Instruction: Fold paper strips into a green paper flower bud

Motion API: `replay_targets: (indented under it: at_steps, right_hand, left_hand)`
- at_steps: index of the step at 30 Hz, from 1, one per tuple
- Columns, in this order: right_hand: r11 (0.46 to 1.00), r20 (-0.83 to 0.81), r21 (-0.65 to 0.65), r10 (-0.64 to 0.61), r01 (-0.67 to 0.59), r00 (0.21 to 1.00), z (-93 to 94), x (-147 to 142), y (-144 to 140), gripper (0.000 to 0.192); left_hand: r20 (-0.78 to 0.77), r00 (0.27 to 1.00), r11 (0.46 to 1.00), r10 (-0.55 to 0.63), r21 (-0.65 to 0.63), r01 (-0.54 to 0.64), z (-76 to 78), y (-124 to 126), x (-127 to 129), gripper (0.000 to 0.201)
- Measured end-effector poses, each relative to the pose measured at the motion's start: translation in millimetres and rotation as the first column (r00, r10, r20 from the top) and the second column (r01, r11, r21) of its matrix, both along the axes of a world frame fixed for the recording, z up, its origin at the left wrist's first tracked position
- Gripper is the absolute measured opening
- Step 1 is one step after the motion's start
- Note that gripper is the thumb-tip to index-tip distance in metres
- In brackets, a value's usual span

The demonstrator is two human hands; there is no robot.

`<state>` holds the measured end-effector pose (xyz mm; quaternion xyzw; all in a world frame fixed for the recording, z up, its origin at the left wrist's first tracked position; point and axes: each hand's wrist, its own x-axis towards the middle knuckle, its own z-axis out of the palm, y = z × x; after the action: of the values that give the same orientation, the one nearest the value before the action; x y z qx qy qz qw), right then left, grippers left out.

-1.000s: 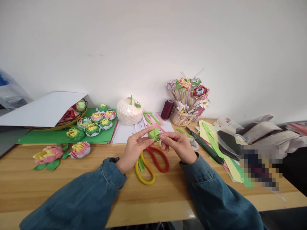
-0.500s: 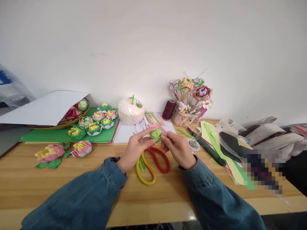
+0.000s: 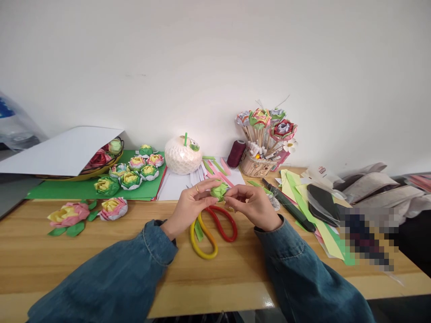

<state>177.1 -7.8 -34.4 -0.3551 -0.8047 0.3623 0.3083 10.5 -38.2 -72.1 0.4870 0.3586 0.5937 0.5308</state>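
Note:
My left hand grips a small light-green folded paper flower between thumb and fingers, above the middle of the table. From the other side my right hand pinches the flower's right edge, thumb against fingertips; part of the flower is hidden by the fingers. Below both hands lie scissors with one yellow and one red handle loop, their blades hidden. A green paper strip shows through the yellow loop.
Finished paper flowers sit on green sheets at the left. A white textured ball-shaped object, a maroon thread spool and a basket of stemmed flowers stand at the wall. A dark-green long tool and a phone lie right.
My right hand has turned slightly, its wrist shifting a little right, with the fingertips still at the flower's edge. The left hand keeps its hold. The whole view has shifted slightly.

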Motion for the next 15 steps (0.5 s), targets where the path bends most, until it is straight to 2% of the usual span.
replay_targets:
  at_steps: [4, 8, 15]
  right_hand:
    - [0.997, 0.038, 0.073, 0.027, -0.03, 0.999, -0.9, 0.3, 2.5, 0.019]
    - [0.989, 0.014, 0.096, 0.111, -0.112, 0.994, -1.5, 0.5, 3.7, 0.022]
    - [0.981, -0.056, -0.081, 0.171, -0.175, 0.984, 0.2, 1.8, 3.3, 0.029]
  left_hand:
    - [-0.07, 0.997, 0.998, 0.022, 0.064, -0.017, -0.4, 2.0, -2.5, 0.032]
    - [-0.12, 0.992, 0.994, 0.05, 0.103, -0.037, -1.6, 2.9, -5.0, 0.032]
    - [-0.063, 0.998, 1.0, -0.011, 0.01, 0.012, 1.4, 4.8, -9.0, 0.037]
